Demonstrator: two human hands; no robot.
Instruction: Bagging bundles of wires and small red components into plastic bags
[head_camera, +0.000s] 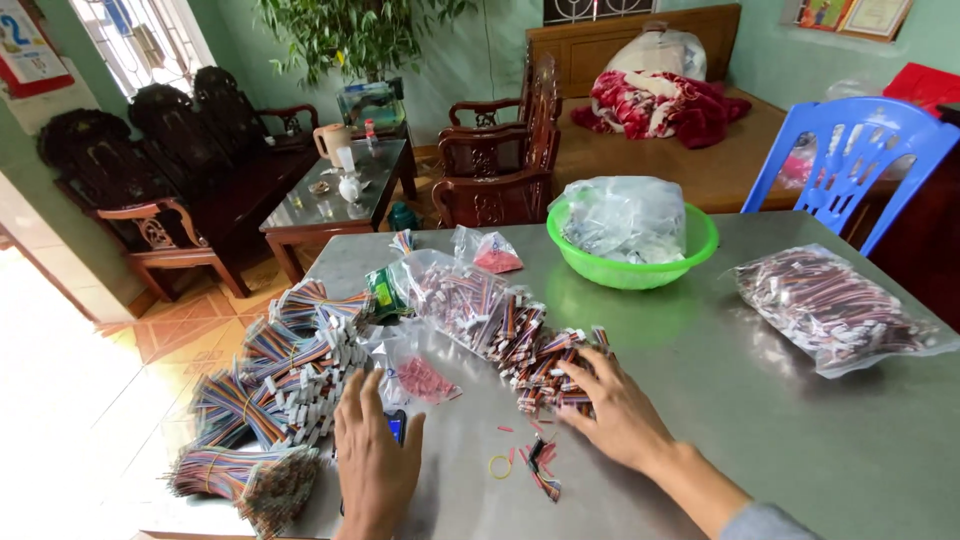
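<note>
Bright daylight floods in from the left, overexposing the floor (60, 400); the picture is sharp with wide-angle bending at edges.

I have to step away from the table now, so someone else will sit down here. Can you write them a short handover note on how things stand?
Left hand: flat on the metal table, over a small dark blue-lit object, beside the bundled cables.
Right hand: fingers spread on the loose pile of short connector wires spilling from an opened clear bag.
Done: bundles of rainbow ribbon cables are stacked at the table's left edge.
Left: the loose pile, a sealed bag of wires on the right, more bags in the green bowl. A yellow rubber band lies between the hands.
</note>
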